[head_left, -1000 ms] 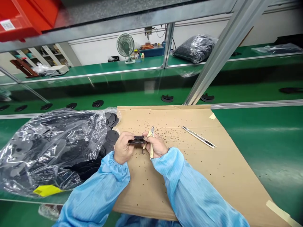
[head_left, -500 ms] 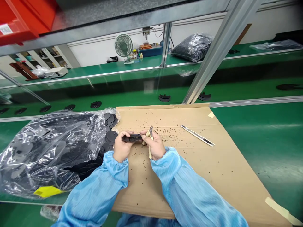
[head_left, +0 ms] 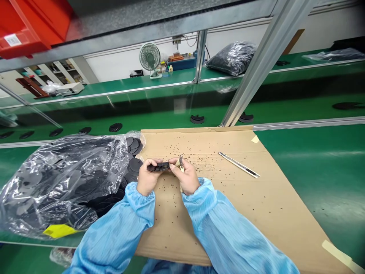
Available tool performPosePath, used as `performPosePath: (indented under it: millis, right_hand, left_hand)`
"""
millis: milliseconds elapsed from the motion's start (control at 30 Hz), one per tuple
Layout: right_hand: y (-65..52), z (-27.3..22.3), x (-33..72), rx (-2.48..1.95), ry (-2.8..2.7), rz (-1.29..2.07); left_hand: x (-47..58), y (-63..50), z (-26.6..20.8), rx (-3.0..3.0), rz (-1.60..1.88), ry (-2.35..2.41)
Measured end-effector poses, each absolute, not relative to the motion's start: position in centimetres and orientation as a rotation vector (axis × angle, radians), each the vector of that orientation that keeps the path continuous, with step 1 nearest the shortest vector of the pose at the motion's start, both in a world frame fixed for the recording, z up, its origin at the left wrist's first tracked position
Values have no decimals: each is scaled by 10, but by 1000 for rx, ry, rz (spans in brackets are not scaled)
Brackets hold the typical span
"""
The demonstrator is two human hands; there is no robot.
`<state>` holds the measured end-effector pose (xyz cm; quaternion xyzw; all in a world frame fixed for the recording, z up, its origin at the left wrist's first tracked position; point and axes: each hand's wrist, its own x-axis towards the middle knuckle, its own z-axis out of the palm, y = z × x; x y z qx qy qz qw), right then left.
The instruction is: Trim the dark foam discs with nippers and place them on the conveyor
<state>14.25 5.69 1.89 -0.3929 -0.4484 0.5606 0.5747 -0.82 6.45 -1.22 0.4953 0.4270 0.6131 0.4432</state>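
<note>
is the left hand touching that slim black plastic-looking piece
Touching. The head view shows it: the left hand grips one end of the slim black plastic-looking piece, with its fingers wrapped around that end.

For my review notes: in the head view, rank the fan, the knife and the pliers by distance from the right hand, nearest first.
1. Pliers: held in the right hand.
2. Knife: on the cardboard, to the hand's right.
3. Fan: farthest, on the bench beyond the cardboard, to the left.
</note>
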Motion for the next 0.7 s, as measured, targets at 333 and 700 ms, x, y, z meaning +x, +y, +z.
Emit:
performPosePath:
  millis: [333,700]
  right_hand:
    - [61,17,142,-907,-874,1444]
    - [66,15,142,-850,-531,1688]
  left_hand:
    - [-8,63,-9,1499,1564,1177]
    - [-6,55,7,2092,1602,1366]
